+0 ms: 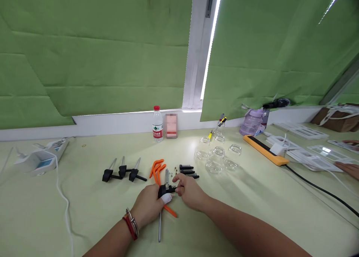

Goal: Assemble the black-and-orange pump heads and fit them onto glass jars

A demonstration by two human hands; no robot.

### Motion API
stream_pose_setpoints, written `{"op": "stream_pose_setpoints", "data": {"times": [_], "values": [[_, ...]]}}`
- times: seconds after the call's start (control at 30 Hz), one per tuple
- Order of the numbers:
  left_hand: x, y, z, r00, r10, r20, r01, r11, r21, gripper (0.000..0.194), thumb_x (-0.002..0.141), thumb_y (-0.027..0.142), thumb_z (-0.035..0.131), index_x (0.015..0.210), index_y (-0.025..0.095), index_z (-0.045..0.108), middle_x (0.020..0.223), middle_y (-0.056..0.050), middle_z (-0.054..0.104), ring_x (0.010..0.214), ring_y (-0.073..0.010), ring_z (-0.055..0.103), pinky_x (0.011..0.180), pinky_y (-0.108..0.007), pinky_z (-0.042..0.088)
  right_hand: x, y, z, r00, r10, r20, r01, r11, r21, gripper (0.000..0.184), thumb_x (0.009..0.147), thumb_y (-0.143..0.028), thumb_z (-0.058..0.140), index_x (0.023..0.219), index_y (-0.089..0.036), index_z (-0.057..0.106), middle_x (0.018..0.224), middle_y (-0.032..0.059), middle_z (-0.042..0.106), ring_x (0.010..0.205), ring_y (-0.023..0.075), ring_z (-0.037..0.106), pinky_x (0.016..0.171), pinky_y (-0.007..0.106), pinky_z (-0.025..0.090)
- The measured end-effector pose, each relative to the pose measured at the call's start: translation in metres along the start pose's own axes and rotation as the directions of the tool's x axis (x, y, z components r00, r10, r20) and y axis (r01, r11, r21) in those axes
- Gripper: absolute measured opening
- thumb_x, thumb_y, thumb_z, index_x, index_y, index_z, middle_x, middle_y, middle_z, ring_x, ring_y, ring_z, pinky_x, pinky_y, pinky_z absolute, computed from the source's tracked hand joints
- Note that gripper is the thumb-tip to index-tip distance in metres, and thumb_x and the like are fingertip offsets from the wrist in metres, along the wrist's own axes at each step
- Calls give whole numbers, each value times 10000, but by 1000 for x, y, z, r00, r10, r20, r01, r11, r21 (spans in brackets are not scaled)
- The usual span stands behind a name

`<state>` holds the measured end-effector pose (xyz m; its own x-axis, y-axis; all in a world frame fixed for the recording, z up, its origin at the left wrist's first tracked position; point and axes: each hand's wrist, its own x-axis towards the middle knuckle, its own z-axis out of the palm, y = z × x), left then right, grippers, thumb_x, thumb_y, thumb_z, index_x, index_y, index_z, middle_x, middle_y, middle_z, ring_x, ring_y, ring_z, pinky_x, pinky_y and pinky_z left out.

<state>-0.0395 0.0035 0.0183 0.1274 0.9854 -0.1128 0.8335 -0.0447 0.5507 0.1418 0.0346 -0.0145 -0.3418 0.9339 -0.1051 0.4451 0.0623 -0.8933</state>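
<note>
My left hand (148,205), with white tape round the thumb, grips a black plastic part (163,191) above the table. A metal rod (159,229) extends from beneath this hand toward me. At the right end of the black part, my right hand (189,189) has its thumb and index finger close together; whether a small piece is between them is unclear. Orange angled pieces (157,166) lie just beyond and partly under the left hand, beside upright-looking metal screws (167,176). Black pieces with springs (187,170) and tiny loose parts (175,169) lie past my right fingers.
Three similar black parts with rods (109,175) lie to the left. Several clear glass jars (214,165) stand at right centre. A water bottle (157,128), purple jug (251,122), orange power strip (265,150) and white power strip (49,158) are around. Another person's hand (349,169) shows far right.
</note>
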Motion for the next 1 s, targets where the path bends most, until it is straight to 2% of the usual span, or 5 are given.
{"op": "stream_pose_setpoints", "data": {"times": [0.17, 0.3, 0.47, 0.57, 1.0], "values": [[0, 2, 0, 1000, 2, -2, -2, 1000, 18, 343, 757, 522, 478, 722, 186, 538, 717, -62, 610, 639, -219, 559, 523, -269, 298, 1, 1, 1, 1000, -27, 13, 27, 999, -45, 169, 746, -88, 485, 863, -188, 555, 625, -24, 502, 560, 104, 438, 513, 202, 312], [-1, 0, 0, 1000, 9, -9, -9, 1000, 5, 356, 758, 539, 471, 715, 190, 530, 695, -46, 595, 626, -210, 545, 520, -266, 304, -1, 0, -2, 996, -84, -6, 84, 995, -54, 233, 734, -79, 481, 925, -210, 512, 629, -36, 502, 583, 109, 447, 525, 195, 312], [0, 0, 1, 1000, -10, 6, 10, 1000, 8, 352, 762, 535, 470, 704, 192, 522, 679, -30, 584, 619, -196, 539, 516, -260, 307, 0, 2, -4, 997, -69, 38, 71, 995, -69, 174, 760, -97, 454, 882, -201, 520, 618, -32, 492, 565, 103, 428, 499, 190, 296], [0, 1, 1, 1000, -15, -1, 15, 999, 31, 352, 762, 534, 469, 701, 190, 516, 684, -31, 585, 621, -191, 536, 517, -260, 306, 2, 3, -3, 997, -68, 43, 71, 994, -78, 210, 762, -94, 450, 923, -211, 521, 609, -37, 486, 564, 105, 432, 500, 191, 301], [3, -4, 2, 1000, 6, 10, -6, 999, 47, 353, 767, 534, 473, 708, 189, 522, 703, -44, 598, 623, -196, 542, 518, -270, 302, 3, 5, -5, 994, -97, 45, 101, 991, -92, 171, 765, -89, 454, 875, -209, 505, 639, -30, 518, 577, 103, 451, 506, 192, 309]]}}
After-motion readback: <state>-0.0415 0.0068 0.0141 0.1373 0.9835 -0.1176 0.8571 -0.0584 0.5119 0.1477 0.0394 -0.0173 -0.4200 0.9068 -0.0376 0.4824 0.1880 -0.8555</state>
